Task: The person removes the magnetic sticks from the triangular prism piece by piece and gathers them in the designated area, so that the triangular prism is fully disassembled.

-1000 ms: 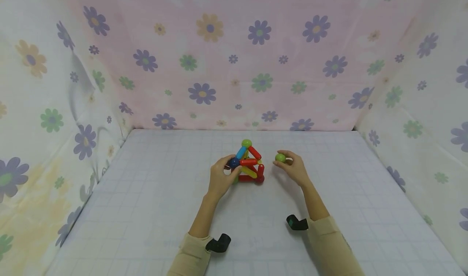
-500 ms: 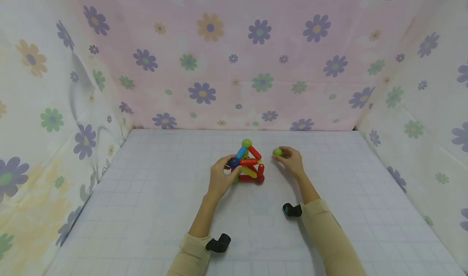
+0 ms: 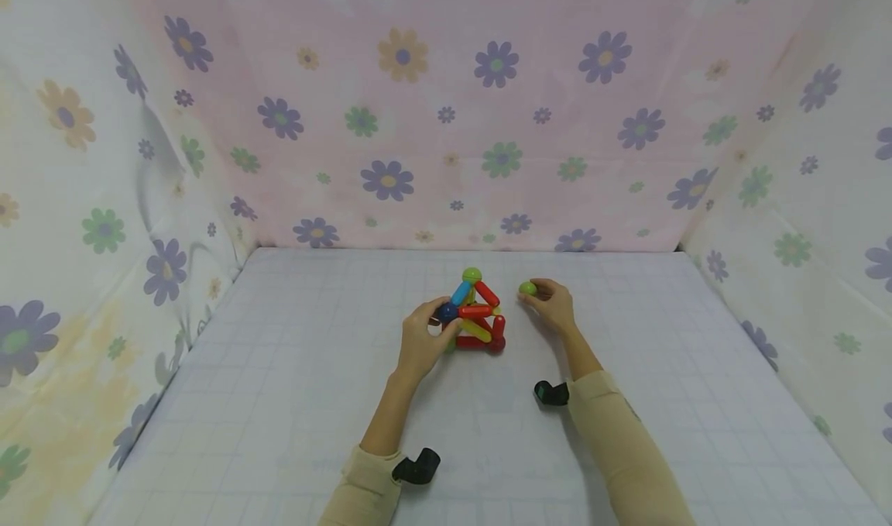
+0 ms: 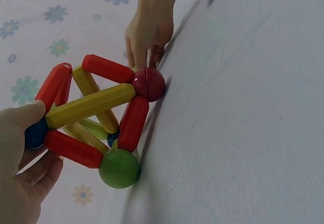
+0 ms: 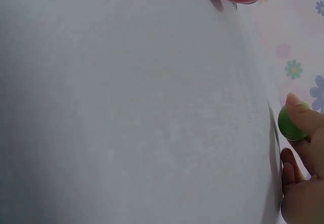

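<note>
A structure of red, yellow and blue magnetic rods [image 4: 91, 105] joined by balls stands on the table in the head view. My left hand [image 3: 421, 338] pinches its dark blue ball [image 3: 447, 312] at the left corner. A light green ball [image 3: 471, 276] tops the structure; a dark red ball [image 4: 149, 84] and a green ball [image 4: 119, 168] sit at its lower corners. To the right, apart from the structure, my right hand [image 3: 554, 307] holds a loose green ball [image 5: 292, 123] between thumb and fingers. The structure partly hides its own far side.
A white tabletop [image 3: 334, 402] with a faint grid lies under both hands. Flowered cloth [image 3: 446, 108] walls the back and both sides. A black wrist camera [image 3: 416, 466] sticks out from the left sleeve, another black camera [image 3: 551, 393] from the right.
My right hand has moved slightly away from me and a little left with the green ball. The left hand and the structure hold their place.
</note>
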A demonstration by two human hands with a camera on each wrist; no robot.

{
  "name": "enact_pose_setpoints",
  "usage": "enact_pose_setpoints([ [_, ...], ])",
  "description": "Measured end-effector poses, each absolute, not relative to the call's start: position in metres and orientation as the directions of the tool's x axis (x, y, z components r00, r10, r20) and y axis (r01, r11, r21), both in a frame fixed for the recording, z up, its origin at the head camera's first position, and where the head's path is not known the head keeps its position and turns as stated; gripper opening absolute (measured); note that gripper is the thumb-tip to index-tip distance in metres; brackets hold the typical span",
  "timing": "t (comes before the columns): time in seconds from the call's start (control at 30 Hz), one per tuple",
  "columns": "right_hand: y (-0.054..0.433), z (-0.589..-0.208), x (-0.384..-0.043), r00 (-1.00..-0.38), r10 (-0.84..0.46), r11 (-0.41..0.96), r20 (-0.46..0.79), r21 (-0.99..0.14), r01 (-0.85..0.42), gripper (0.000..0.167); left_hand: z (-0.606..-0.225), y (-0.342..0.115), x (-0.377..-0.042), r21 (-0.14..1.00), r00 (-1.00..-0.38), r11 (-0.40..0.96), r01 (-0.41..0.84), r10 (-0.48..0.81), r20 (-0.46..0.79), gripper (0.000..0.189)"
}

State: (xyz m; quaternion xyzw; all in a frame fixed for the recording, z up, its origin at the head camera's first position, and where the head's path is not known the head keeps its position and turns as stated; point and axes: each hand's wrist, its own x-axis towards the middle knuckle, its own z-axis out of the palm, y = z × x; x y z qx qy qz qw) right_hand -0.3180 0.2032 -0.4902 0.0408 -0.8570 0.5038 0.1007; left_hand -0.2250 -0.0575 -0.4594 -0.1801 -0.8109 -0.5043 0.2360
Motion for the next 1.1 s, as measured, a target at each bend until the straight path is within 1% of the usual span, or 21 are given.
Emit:
enact_pose_setpoints([
  [0.1, 0.204, -0.492, -0.32, -0.982, 0.032, 0.525, 0.188, -0.839, -0.143, 0.043, -0.46, -0.057, -0.225, 0.731, -0.821, 0.426, 0.533, 0.052, 0.568, 0.038],
  [0.23, 0.205, -0.495, -0.32, -0.986, 0.039, 0.534, 0.163, -0.838, -0.117, 0.045, -0.46, -0.057, -0.224, 0.729, -0.819, 0.425, 0.537, 0.055, 0.571, 0.037],
  [0.53, 0.209, -0.496, -0.31, -0.988, 0.058, 0.462, 0.143, -0.881, -0.101, 0.055, -0.459, -0.057, -0.224, 0.739, -0.824, 0.415, 0.53, 0.048, 0.564, 0.037],
  [0.7, 0.212, -0.493, -0.3, -0.987, 0.067, 0.405, 0.145, -0.908, -0.106, 0.057, -0.459, -0.057, -0.224, 0.741, -0.826, 0.413, 0.529, 0.049, 0.562, 0.038],
  [0.9, 0.212, -0.473, -0.276, -0.984, 0.052, 0.332, 0.172, -0.932, -0.145, 0.056, -0.459, -0.057, -0.224, 0.731, -0.814, 0.41, 0.545, 0.052, 0.578, 0.037],
  [1.1, 0.203, -0.448, -0.251, -0.977, -0.004, 0.281, 0.213, -0.937, -0.205, 0.051, -0.459, -0.056, -0.224, 0.745, -0.818, 0.388, 0.542, 0.042, 0.574, 0.037],
])
